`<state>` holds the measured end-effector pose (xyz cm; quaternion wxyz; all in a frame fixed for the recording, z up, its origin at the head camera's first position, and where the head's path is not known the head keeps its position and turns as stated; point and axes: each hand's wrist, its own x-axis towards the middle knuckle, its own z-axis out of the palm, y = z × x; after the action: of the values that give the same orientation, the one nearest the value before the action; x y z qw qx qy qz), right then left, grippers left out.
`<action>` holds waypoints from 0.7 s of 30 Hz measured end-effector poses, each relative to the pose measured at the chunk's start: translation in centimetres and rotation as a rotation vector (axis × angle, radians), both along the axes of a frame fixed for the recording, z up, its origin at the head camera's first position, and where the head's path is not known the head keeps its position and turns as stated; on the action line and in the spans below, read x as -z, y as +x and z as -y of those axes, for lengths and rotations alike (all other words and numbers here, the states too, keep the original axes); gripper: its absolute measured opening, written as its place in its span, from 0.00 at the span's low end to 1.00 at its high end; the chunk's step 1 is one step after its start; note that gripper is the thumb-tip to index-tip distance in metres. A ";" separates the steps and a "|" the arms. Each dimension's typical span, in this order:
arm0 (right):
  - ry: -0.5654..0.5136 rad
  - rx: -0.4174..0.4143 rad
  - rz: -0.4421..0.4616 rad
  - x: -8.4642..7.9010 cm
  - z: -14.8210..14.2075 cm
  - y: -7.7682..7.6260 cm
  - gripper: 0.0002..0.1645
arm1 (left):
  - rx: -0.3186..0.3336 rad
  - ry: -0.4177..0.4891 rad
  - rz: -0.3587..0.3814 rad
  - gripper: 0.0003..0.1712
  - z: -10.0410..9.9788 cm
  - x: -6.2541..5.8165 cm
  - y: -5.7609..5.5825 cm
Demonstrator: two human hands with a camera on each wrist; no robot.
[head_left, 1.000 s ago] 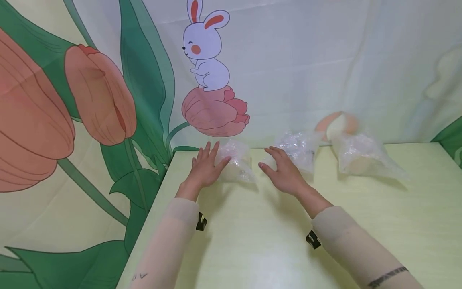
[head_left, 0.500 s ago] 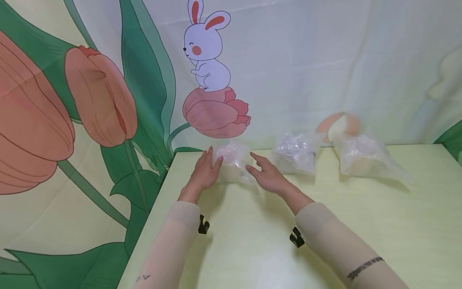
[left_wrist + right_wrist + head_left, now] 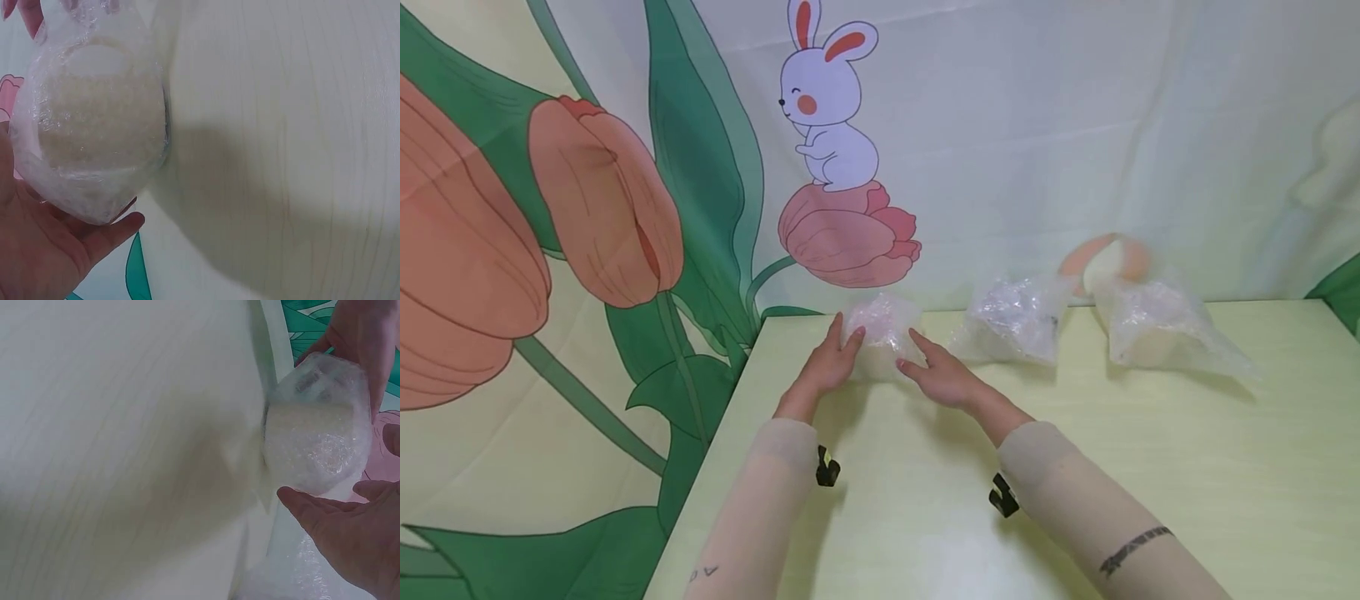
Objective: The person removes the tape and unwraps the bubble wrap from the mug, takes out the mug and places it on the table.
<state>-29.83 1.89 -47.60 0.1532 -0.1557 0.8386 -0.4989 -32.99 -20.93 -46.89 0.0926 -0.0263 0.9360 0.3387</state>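
At the back left of the table, a clear plastic bag (image 3: 880, 354) stands between my two hands. Through the plastic (image 3: 100, 119) a pale beige, blocky content shows; its kind cannot be told. My left hand (image 3: 830, 364) lies along the bag's left side with fingers extended, touching or nearly touching it. From the right, my right hand (image 3: 943, 379) reaches toward the bag's other side, thumb and fingers spread. In the right wrist view the left hand (image 3: 365, 337) sits beyond the bag (image 3: 319, 437), and the right fingertips are close to its lower edge.
Two similar plastic bags stand farther right along the back edge, one in the middle (image 3: 1011, 321) and one at the right (image 3: 1161, 333). Behind the pale table (image 3: 1150, 450) hangs a printed cloth (image 3: 1000, 150) with tulips and a rabbit.
My right hand has moved left, from beside the middle bag to the left bag's right side. The left hand has shifted only slightly toward the left bag. The bags stay in place.
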 end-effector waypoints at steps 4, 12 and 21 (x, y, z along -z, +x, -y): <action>0.001 0.006 0.024 0.1 0.1 0.2 0.46 | -0.025 0.034 0.014 0.49 -0.1 0.2 0.1; -0.006 0.015 0.045 0.6 0.2 0.4 0.45 | -0.053 0.068 0.010 0.50 -0.4 0.7 0.3; -0.012 0.019 0.041 0.8 0.2 0.5 0.45 | -0.070 0.073 -0.001 0.50 -0.7 0.7 0.6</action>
<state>-29.30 1.65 -48.44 0.1646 -0.1386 0.8337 -0.5086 -32.40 -20.24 -47.57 0.0810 -0.0554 0.9216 0.3756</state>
